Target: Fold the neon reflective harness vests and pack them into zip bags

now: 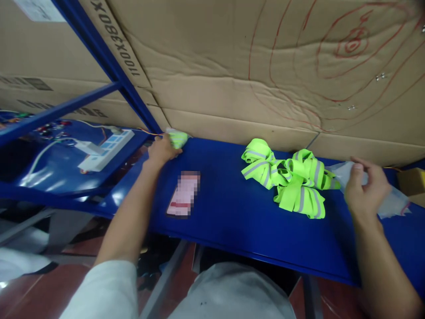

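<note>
My left hand point(162, 149) reaches to the back of the blue shelf point(232, 212) and is closed on a small bagged yellow-green bundle point(177, 138) against the cardboard wall. My right hand point(365, 188) pinches a clear plastic bag point(392, 201) at the right end of the shelf. Between the hands lies a heap of fluorescent yellow-green reflective bands point(288, 177) with grey stripes, just left of the right hand. A phone point(184, 194) lies flat on the shelf near my left forearm.
Brown cardboard boxes point(265, 66) form the wall behind the shelf. A blue upright post point(109, 62) slants at the left. A white power strip point(106, 149) with cables lies on the neighbouring blue shelf at left. A small cardboard box point(411, 181) sits at far right.
</note>
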`<state>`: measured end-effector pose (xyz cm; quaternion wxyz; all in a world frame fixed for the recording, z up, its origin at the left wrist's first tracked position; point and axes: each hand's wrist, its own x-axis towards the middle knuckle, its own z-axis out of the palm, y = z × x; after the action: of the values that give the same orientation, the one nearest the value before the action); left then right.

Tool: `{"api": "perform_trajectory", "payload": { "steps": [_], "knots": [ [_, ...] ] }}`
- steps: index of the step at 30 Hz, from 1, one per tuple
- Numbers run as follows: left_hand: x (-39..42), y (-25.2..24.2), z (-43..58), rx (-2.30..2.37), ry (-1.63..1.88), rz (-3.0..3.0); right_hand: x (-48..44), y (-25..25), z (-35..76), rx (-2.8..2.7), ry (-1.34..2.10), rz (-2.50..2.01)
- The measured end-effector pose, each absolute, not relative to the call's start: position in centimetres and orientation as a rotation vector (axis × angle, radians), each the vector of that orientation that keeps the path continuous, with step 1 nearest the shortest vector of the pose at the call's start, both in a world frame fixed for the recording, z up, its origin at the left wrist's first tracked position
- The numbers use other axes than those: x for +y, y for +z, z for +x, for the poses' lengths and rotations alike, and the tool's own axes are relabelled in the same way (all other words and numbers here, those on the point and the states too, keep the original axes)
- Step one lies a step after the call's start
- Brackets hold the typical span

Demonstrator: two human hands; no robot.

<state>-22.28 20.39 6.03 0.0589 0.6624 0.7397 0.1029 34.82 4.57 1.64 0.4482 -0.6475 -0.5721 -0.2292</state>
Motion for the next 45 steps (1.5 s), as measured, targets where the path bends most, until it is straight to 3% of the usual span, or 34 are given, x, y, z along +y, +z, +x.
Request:
{"api": "perform_trajectory", "payload": {
  "steps": [4, 6, 9, 18, 25, 34, 39, 45],
  "knots": [
    [16.3, 8.3, -17.7, 1.93, 0.586, 2.305, 3.3, 4.1, 27.0, -1.585, -0.082, -1.463],
    [13.5, 9.7, -14.8, 1.299, 0.853, 2.541, 3.2, 4.8, 24.0, -1.59, 0.367, -1.34],
    [10.1, 10.3, -11.2, 0.831, 0.841, 2.586, 3.3, 5.1, 21.7, -1.449, 0.822, -1.086],
    [10.6, 3.9, -9.2, 0.802, 0.508, 2.598, 2.9, 3.4, 21.1, -1.149, 1.341, -1.308],
    [10.3, 4.3, -9.5, 0.708, 0.518, 2.432, 2.1, 3.2, 19.8, -1.2, 1.137, -1.448],
    [8.7, 4.2, -7.9, 0.771, 0.506, 2.596, 1.6, 3.4, 18.9, -1.28, 1.241, -1.36],
    [5.7, 5.5, -4.8, 0.925, 0.782, 2.323, 0.8, 3.3, 17.3, -1.307, 1.296, -1.292],
    [5.5, 4.7, -3.7, 0.904, 0.764, 2.139, 0.2, 2.0, 16.0, -1.433, 1.355, -1.097]
  ]
}}
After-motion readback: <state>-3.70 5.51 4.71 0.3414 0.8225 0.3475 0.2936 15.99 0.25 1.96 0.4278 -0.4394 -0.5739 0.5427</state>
